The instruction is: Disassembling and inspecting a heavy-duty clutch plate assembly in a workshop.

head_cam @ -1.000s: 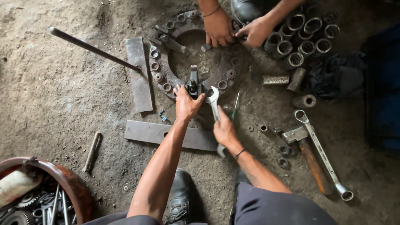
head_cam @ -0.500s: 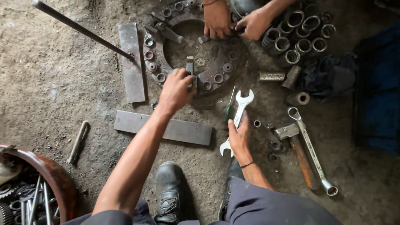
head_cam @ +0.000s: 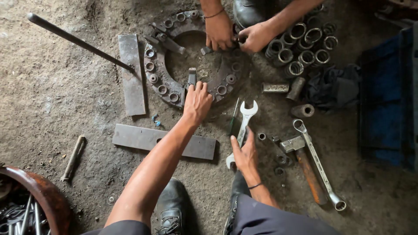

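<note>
Resting near the wearer's knee, the right hand (head_cam: 244, 153) lies loosely open over the shaft of the open-ended spanner (head_cam: 242, 126), fingers on it rather than closed round it, the tool flat on the dirt floor (head_cam: 56, 100) with its jaws pointing away. Just beyond, the left hand (head_cam: 197, 101) reaches out with fingers curled down onto the near rim of the round clutch plate (head_cam: 157, 74), close to the small upright lever (head_cam: 192, 77); whether it grips anything there I cannot tell. By the look of it the step is work on the plate's fittings, and a next move would call for lifting the spanner and carrying it left and forward to the plate. At the far rim another person's hands (head_cam: 237, 35) press on the same plate
</note>
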